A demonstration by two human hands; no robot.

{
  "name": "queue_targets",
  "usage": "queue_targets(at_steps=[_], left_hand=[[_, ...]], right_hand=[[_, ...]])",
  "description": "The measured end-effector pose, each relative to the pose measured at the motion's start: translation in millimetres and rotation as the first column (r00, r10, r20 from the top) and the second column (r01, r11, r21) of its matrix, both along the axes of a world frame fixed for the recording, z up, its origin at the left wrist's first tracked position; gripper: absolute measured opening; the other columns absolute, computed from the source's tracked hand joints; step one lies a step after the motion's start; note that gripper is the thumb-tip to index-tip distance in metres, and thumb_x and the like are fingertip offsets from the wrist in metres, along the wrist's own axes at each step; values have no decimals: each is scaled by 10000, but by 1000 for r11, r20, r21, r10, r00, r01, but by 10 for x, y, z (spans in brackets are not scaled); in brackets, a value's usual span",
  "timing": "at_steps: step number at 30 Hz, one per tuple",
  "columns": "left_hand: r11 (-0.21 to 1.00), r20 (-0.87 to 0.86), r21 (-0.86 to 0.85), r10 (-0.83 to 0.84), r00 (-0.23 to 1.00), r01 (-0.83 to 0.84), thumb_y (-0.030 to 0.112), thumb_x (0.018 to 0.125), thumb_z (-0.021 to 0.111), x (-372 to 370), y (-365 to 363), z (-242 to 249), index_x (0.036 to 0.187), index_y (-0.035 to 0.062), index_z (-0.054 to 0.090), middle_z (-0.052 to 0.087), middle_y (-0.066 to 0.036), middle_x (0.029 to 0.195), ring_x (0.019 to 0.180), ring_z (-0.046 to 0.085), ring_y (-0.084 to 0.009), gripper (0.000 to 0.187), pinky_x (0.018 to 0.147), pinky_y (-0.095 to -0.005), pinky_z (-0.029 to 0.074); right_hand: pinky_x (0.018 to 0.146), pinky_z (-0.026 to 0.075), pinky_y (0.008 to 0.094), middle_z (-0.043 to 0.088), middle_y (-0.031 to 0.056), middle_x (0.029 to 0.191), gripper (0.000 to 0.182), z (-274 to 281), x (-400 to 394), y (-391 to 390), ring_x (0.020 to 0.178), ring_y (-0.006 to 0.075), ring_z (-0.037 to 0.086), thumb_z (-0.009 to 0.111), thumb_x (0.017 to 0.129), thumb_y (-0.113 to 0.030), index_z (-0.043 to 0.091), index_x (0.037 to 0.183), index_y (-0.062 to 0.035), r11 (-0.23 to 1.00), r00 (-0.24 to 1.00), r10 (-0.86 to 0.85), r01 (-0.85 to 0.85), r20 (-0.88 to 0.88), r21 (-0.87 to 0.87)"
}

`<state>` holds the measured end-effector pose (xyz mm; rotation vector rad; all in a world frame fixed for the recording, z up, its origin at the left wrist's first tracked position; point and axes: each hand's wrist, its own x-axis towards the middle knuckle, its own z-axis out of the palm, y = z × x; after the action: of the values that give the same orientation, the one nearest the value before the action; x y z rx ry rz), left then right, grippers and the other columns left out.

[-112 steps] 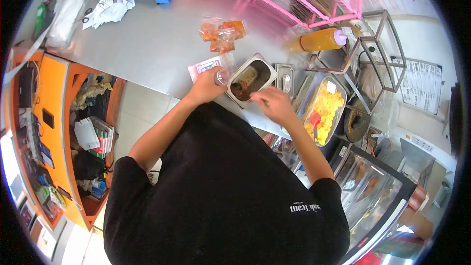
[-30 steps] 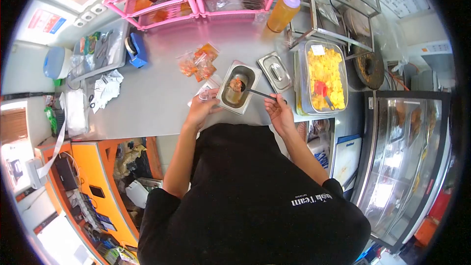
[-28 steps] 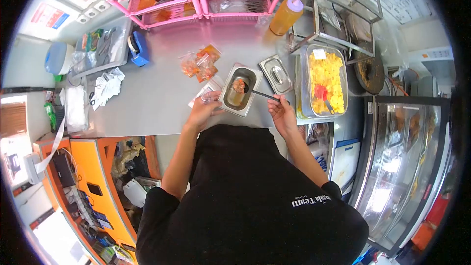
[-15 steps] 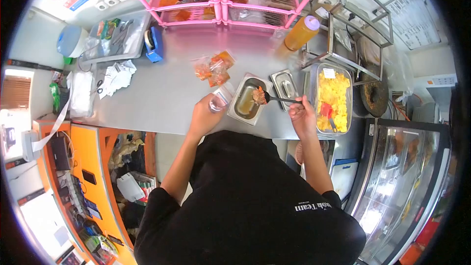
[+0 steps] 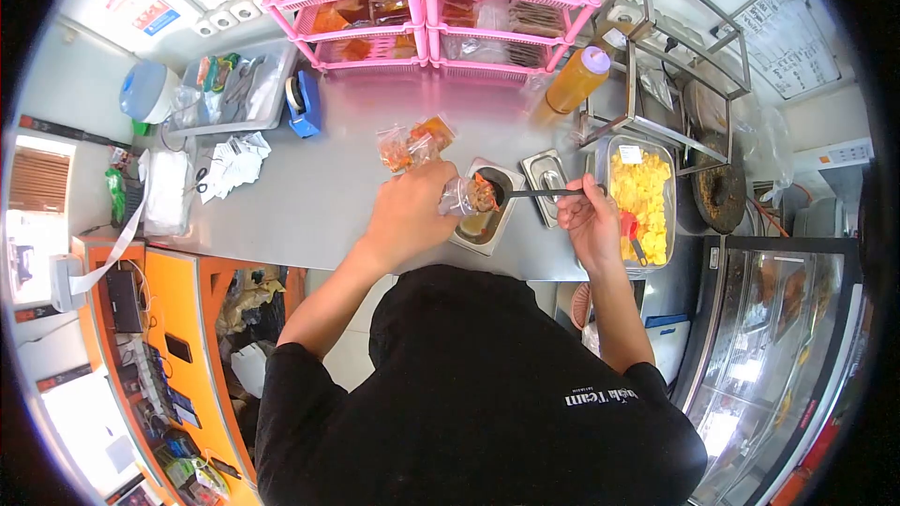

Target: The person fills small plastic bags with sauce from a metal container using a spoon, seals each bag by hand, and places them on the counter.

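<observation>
My left hand (image 5: pixel 412 211) grips a small clear plastic bag (image 5: pixel 457 198), its mouth turned toward the spoon. In my right hand (image 5: pixel 588 220) is the handle of a black spoon (image 5: pixel 539 193), held level with fingers pinched round its end. Chunky reddish-brown food (image 5: pixel 482 193) sits on the spoon's bowl, right at the bag's mouth. Beneath them stands a small steel pan (image 5: pixel 488 235) with some brownish liquid in it. Its steel lid (image 5: pixel 545 173) lies just to the right. Several filled bags (image 5: pixel 412 142) of orange-red food lie behind my left hand.
A clear tub (image 5: pixel 611 164) of yellow chunks with a red-handled utensil stands at right. Behind it are a metal rack (image 5: pixel 640 66) and an orange squeeze bottle (image 5: pixel 574 84). Pink shelves (image 5: pixel 427 14) line the back. A blue tape dispenser (image 5: pixel 304 108) and paper slips (image 5: pixel 234 166) are at left.
My left hand has brought the bag rightward over the pan to the spoon. The loaded spoon has shifted slightly and its food now meets the bag's mouth. The camera view has tilted a little.
</observation>
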<state>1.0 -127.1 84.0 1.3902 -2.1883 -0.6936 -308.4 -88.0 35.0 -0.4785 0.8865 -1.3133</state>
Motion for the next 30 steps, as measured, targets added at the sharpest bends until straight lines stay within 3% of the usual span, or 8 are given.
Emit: queue_targets(at_steps=[6,10,13,16,19,23,26,30], left_hand=[[1000,120,-1,-17,993,17,162,765,773,-90,-12,-64,1075,89,676,730,-145,990,923,719,-393,333,772,-501,568],[996,-5,81,-31,1000,31,197,806,784,-157,5,-156,975,77,662,717,-127,951,893,720,-374,240,740,-491,559],[999,-96,49,3,995,2,183,804,812,-158,33,-279,964,70,670,717,-125,930,865,725,-362,242,725,-451,565],[1000,-281,31,15,960,-7,110,773,827,-132,84,-358,976,65,666,730,-105,863,792,735,-298,263,695,-399,565],[995,-469,84,82,879,-48,96,757,862,-166,179,-386,966,45,664,734,-126,854,780,742,-274,292,712,-360,572],[984,-494,87,181,851,-158,94,740,876,-212,292,-281,968,38,667,736,-146,831,767,748,-290,314,696,-372,571],[979,-567,54,192,801,-196,149,838,887,-231,347,-264,939,47,642,659,-84,745,659,627,-176,283,646,-331,530],[960,-517,84,271,812,-266,167,838,873,-204,395,-196,942,49,667,700,-114,773,683,695,-236,259,649,-364,542]], right_hand=[[629,564,332,770,198,879,326,199,147,-59,677,217,724,570,1112,-273,701,1061,21,993,973,63,-82,-221,-80],[649,574,331,774,175,906,271,333,362,-85,711,205,728,569,1116,-218,714,1064,6,975,928,69,-141,-366,-173],[664,573,330,769,147,897,199,584,469,-83,733,201,729,618,1086,-178,726,1035,-20,907,780,156,-356,-606,-226],[653,555,344,743,116,853,123,977,642,-72,712,227,715,721,1000,-160,724,977,-40,756,481,-11,-570,-877,-322],[630,529,364,697,87,795,150,1209,753,-153,681,257,677,812,891,-164,704,921,-64,395,390,-348,-764,-852,-511],[592,484,368,624,50,762,240,1476,898,-95,633,259,606,833,866,-233,655,883,-72,280,367,-430,-815,-825,-508],[560,455,359,586,48,748,281,1599,1015,-40,616,245,581,809,898,-287,645,880,-59,150,373,-488,-855,-789,-497],[533,418,350,565,42,719,359,1615,1059,-80,595,232,546,743,958,-382,652,890,-41,36,402,-536,-868,-743,-496]])
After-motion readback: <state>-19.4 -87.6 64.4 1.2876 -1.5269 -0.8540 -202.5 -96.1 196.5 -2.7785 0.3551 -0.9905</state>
